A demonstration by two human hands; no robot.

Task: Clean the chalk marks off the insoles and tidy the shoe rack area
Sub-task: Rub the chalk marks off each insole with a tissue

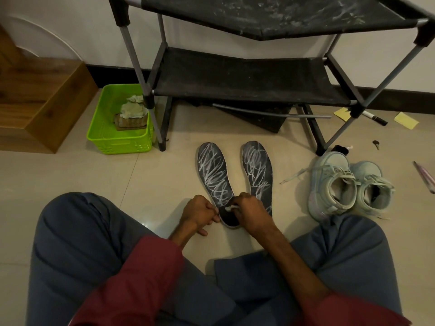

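On the head camera I see my left hand (198, 212) pinching the heel edge of the left dark chalk-scribbled insole (215, 178) on the floor; my right hand (250, 211) clamps a small white wipe (229, 208) on its heel, near the black fabric shoe rack (244, 74).

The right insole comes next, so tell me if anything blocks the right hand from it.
Nothing visible does. The right hand, pinching a small white wipe on the left insole, sits directly beside the right insole; only bare floor separates the insoles.

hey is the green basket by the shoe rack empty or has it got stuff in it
Not empty. The green basket holds crumpled pale wads on top of a brownish item at its far right side; the rest of its floor shows bare.
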